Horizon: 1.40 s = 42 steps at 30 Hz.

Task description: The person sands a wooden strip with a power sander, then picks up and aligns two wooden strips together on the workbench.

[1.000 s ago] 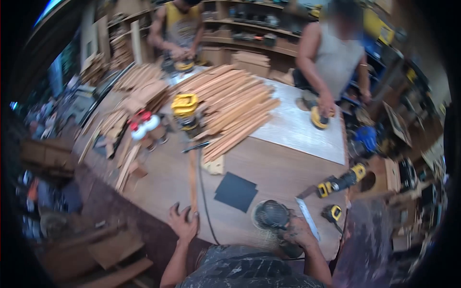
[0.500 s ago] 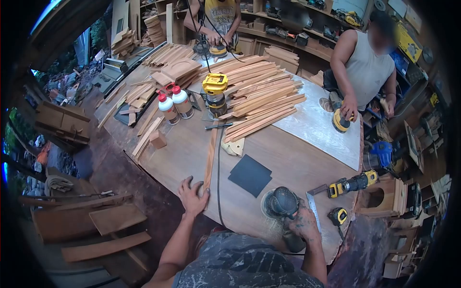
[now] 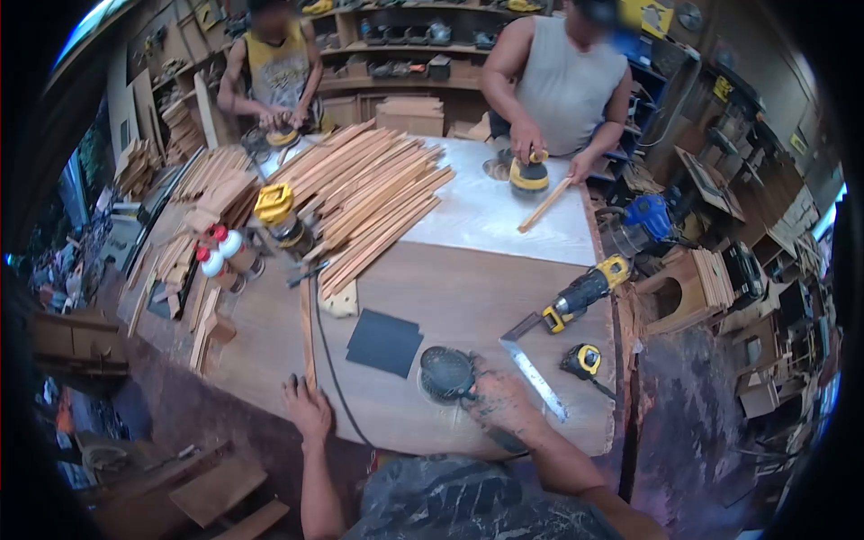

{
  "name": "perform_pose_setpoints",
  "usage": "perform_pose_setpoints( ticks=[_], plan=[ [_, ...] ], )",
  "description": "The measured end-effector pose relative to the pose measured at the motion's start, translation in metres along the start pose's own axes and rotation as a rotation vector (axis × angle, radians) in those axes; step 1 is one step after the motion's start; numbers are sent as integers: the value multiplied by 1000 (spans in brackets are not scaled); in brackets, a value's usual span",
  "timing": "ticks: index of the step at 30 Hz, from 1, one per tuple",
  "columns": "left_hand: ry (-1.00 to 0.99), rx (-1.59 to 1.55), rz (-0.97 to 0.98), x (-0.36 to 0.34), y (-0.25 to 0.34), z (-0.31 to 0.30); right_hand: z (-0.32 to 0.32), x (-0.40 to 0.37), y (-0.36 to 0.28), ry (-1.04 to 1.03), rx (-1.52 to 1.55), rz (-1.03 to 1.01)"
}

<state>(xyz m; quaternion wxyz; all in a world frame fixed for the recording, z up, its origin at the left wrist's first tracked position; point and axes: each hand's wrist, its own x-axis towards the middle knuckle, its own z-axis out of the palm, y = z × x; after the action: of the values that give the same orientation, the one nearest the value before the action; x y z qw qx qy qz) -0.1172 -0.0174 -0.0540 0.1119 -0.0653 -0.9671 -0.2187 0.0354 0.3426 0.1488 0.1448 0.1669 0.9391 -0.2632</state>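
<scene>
My left hand [image 3: 307, 407] lies at the near end of a long thin wood strip [image 3: 307, 333], at the table's front edge, with its fingers spread. Dusty and dark, a sander [image 3: 446, 374] stands on the tabletop [image 3: 468, 288], and my right hand [image 3: 506, 396] is wrapped round its rear part. Two black sandpaper sheets [image 3: 384, 342] lie just left of the sander. A metal square [image 3: 537, 378] rests to the right of my right hand. A black cable [image 3: 328, 360] runs beside the strip.
A pile of wood strips [image 3: 378, 198], a yellow-topped router [image 3: 283, 220] and glue bottles [image 3: 225, 256] stand farther back. Right are a drill [image 3: 585, 292] and a tape measure [image 3: 583, 361]. Across the table, one person [image 3: 567, 90] holds a sander and a strip; another [image 3: 274, 76] works at left.
The view has swung to the right, so the table's contents appear farther left. The person across now has a wood strip held out over the white board, beside the sander.
</scene>
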Motion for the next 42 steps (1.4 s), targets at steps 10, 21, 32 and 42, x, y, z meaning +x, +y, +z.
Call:
perform_pose_setpoints(
  ticks=[10,21,32,42],
  plan=[
    [-2,11,19,0,8,-8,-1,-4,5,-9,-54,-104],
    [27,-45,7,3,9,-4,11,-6,15,104,-24,-220],
    [10,-36,-63,-1,16,-8,1,1,3,27,-119,-117],
    [22,-143,95,12,-8,-31,11,3,4,116,-144,-86]
  ],
)
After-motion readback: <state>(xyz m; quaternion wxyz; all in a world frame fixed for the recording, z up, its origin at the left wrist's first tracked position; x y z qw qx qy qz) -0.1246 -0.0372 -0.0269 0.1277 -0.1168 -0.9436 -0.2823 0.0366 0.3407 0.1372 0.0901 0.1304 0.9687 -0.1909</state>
